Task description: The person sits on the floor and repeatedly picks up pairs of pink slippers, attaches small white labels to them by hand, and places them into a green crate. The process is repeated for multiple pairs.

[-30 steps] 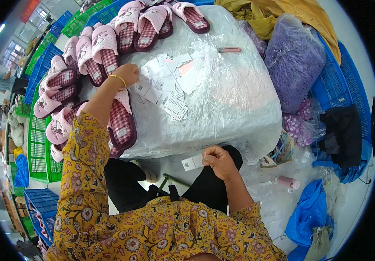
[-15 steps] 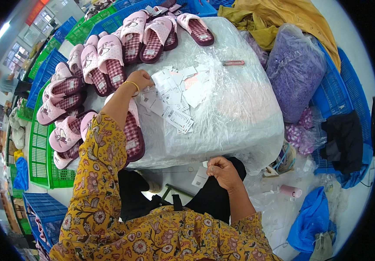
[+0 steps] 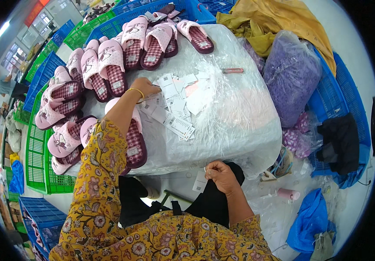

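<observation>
My left hand point(image 3: 145, 87), a gold bangle at its wrist, rests at the left edge of a spread of white paper tags point(image 3: 176, 124). Its fingers are bent together, and what they may pinch is hidden. Down by my lap, my right hand point(image 3: 222, 176) is closed on the top of one white tag point(image 3: 199, 181), which hangs toward the left. Pink slippers with checked maroon insoles point(image 3: 136, 143) lie partly behind my left forearm. More pink slippers point(image 3: 110, 65) are grouped beyond and left of that hand.
A plastic-wrapped bale point(image 3: 244, 126) serves as the work surface, with a small red cutter point(image 3: 233, 70) on it. Green crates point(image 3: 37, 156) flank it on the left. To the right are a purple-filled bag point(image 3: 292, 74), blue crates point(image 3: 355, 104) and a pink roll point(image 3: 289, 194).
My left hand has shifted slightly right and nearer to me along the tags' edge. My right hand still holds its tag, with little movement. The whole view has tilted slightly.
</observation>
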